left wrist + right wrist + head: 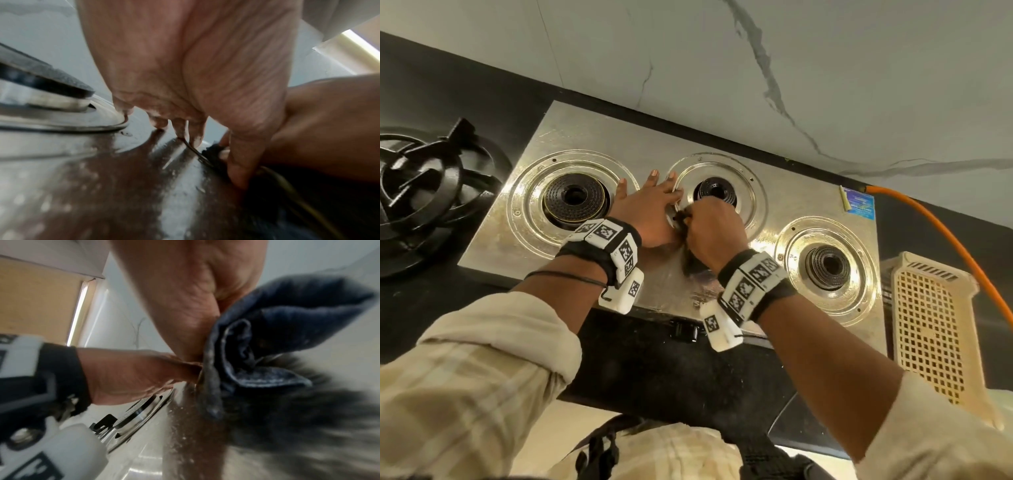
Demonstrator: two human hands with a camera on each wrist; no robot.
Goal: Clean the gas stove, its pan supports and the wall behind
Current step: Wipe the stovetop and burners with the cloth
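A steel three-burner gas stove (585,133) lies below me, its pan supports taken off. My left hand (650,195) lies flat with straight fingers on the steel between the left burner (575,198) and the middle burner (715,192), its fingertips (193,138) touching the middle ring's edge. My right hand (712,226) grips a dark blue cloth (277,331) bunched against the front left rim of the middle ring. The cloth (683,221) shows only as a dark tuft between the two hands in the head view. The marbled white wall (722,68) rises behind the stove.
Black pan supports (424,192) are stacked on the dark counter to the left. A right burner (828,263) sits nearer the front. A cream perforated plastic tray (931,329) leans at the stove's right. An orange gas hose (941,233) runs along the back right.
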